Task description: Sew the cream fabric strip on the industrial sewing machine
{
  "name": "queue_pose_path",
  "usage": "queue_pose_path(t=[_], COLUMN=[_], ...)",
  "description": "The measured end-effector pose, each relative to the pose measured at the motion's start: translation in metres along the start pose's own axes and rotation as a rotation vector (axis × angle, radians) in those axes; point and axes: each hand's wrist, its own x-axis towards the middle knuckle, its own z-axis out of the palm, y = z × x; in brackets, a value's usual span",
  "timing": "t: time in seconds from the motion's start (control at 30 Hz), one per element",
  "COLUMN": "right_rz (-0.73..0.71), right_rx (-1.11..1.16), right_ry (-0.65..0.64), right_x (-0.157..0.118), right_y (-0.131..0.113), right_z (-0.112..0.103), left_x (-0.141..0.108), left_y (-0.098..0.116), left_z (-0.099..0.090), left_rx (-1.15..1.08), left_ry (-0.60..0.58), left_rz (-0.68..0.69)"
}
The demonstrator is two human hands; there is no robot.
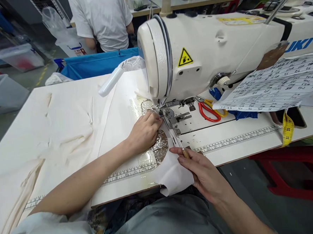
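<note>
My left hand (146, 131) is closed by the presser foot (162, 107) of a white sewing machine (195, 54), its fingertips pinched at the edge of the white cloth; the exact grip is partly hidden. The white cloth (174, 174) runs from the needle area down over the table's front edge. In my right hand (199, 169) is a thin metal awl (185, 153) with a wooden handle, its point directed up towards the needle plate. The fingers of that hand also touch the cloth.
Red-handled scissors (209, 113) lie beside the machine bed. A written paper sheet (273, 85) and a yellow tape measure (288, 128) are at right. Cream cloth pieces (67, 126) cover the left of the table. A blue fabric bin (97, 64) and a person (101, 21) are behind.
</note>
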Motion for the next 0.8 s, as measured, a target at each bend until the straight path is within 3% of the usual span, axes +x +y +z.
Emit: queue_pose_path(t=[0.17,0.43,0.8], right_rz=[0.002,-0.375,-0.853], right_rx=[0.001,-0.606,-1.031], right_ry=[0.008,0.122,0.258], right_x=[0.01,0.008,0.031], right_y=[-0.01,-0.007,0.001], right_z=[-0.005,-0.02,-0.006], left_x=[-0.002,-0.011,-0.006], left_y=[-0.001,0.005,0.001], left_z=[-0.002,-0.005,-0.002], left_rx=[-0.039,-0.102,0.0], left_ry=[0.027,0.044,0.014], left_rz=[-0.005,0.115,-0.002])
